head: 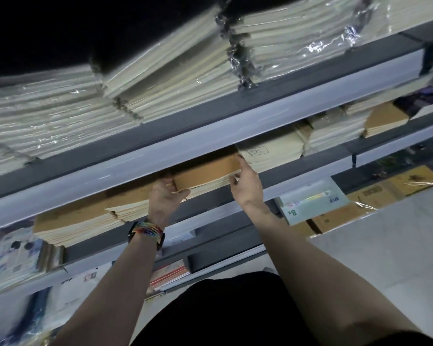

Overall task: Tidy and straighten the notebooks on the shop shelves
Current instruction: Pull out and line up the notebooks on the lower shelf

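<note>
A stack of brown-covered notebooks (205,172) lies on the middle shelf, partly under the pale rail (135,168) of the shelf above. My left hand (166,197) grips the stack's left end, thumb along its front edge. My right hand (246,183) holds the right end, fingers against its side. A second brown stack (85,218) lies to the left and cream notebooks (270,152) to the right. My left wrist wears a multicoloured strap.
Plastic-wrapped bundles of pale notebooks (160,71) fill the top shelf. More stacks (385,118) sit at the far right. Lower shelves hold colourful books (13,255), a green price card (313,203) and cardboard boxes (335,216). Grey floor (385,258) lies at right.
</note>
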Demonstrator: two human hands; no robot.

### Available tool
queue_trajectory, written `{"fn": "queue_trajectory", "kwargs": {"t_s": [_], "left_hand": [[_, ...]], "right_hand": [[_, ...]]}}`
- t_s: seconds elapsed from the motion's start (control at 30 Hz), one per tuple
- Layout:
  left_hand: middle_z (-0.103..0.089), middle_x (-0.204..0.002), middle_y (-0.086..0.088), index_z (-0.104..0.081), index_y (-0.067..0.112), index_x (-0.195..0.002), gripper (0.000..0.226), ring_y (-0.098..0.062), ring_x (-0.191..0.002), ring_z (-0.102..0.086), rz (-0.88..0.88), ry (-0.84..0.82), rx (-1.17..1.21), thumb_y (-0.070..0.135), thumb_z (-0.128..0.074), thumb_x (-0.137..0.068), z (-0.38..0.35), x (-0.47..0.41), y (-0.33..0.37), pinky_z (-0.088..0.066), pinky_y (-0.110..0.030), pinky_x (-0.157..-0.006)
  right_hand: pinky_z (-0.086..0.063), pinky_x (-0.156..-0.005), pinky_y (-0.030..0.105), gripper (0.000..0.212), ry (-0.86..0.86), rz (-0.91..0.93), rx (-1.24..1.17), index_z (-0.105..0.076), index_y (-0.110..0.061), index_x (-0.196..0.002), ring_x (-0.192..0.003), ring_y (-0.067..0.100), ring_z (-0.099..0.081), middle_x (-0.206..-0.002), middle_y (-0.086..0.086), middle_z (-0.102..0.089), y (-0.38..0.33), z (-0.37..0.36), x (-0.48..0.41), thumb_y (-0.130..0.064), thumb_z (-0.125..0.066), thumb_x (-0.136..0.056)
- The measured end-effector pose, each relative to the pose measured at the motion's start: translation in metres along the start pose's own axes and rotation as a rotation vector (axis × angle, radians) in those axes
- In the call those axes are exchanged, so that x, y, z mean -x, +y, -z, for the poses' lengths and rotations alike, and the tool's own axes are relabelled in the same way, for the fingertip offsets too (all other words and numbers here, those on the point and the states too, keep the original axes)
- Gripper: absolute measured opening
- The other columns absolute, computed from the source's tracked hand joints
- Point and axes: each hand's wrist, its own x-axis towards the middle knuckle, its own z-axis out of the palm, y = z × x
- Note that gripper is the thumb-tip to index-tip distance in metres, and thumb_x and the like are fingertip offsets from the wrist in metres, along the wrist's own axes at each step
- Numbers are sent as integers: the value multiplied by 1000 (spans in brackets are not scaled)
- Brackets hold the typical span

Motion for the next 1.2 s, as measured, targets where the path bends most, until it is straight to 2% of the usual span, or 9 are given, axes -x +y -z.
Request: {"fn": "queue_trajectory", "kwargs": {"t_s": [0.1, 0.27, 0.4, 0.5, 0.6, 0.8, 0.93, 1.07, 1.2], "left_hand": [[-71, -114, -9, -54, 9, -126, 71, -21, -100, -69, -1, -12, 0, 32, -90, -69, -1, -6, -3, -58, -36, -87], [-70, -109, -6, -57, 13, -118, 100, -23, -100, -68, -41, 69, -60, 78, -76, -45, -18, -35, -30, -57, -43, -89], [-60, -121, -14, -56, -1, -125, 68, -30, -120, -53, -37, 126, -157, 46, -77, -81, -17, 1, 9, -46, -37, -99], [-61, -125, -16, -60, -4, -119, 63, -30, -124, -50, -34, 171, -161, 48, -72, -85, -25, 0, 12, -41, -35, -99], [-56, -128, -18, -54, -1, -128, 63, -31, -132, -43, -13, 212, -196, 46, -68, -89, -31, 1, 15, -39, -39, -102], [-60, -118, -21, -57, 1, -123, 56, -32, -120, -51, -66, 273, -168, 44, -69, -89, -35, 6, 13, -45, -39, -93], [-66, -114, -18, -60, -1, -121, 59, -29, -125, -49, -88, 271, -176, 43, -74, -84, -37, 6, 8, -45, -37, -97], [-61, -125, -18, -57, 1, -127, 59, -33, -130, -48, -85, 261, -171, 33, -78, -82, -36, 4, 5, -45, -41, -104], [-66, -118, -13, -64, -2, -114, 42, -27, -130, -46, -78, 292, -156, 24, -77, -84, -33, 1, 2, -43, -34, -104]], "right_hand": [[-56, -87, 39, 54, 30, 1, 27, -48, -29, -143, -101, 23, -69, -110, 1, -72, 1, -3, -1, -9, -60, -94], [-54, -86, 39, 48, 0, 16, 108, -51, -33, -139, -101, 26, -67, -109, -1, -72, 0, 0, -4, -13, -58, -96], [-53, -84, 39, 45, 9, 48, 168, -50, -32, -139, -101, 28, -67, -109, 0, -72, -2, 3, -3, -14, -56, -97], [-51, -87, 40, 50, -2, 73, 220, -43, -25, -144, -109, 31, -65, -131, 1, -63, -6, 3, 1, -11, -53, -98], [-51, -90, 41, 57, -8, 58, 234, -36, -23, -149, -115, 30, -63, -149, -4, -48, -9, 2, 4, -6, -52, -97], [-51, -97, 43, 64, 111, -58, -5, -37, -21, -150, -125, 26, -57, -146, -1, -52, -18, -8, 16, 1, -53, -92], [-48, -100, 37, 61, 128, -54, -69, -41, -18, -149, -130, 25, -53, -148, 0, -49, -18, -8, 17, 3, -51, -92], [-46, -103, 32, 62, 136, -87, -172, -45, -18, -147, -125, 25, -56, -144, 2, -54, -18, -8, 11, 4, -53, -90], [-48, -103, 31, 59, 117, -90, -223, -51, -18, -142, -114, 23, -63, -130, 3, -64, -7, -6, 8, 7, -52, -89]]}}
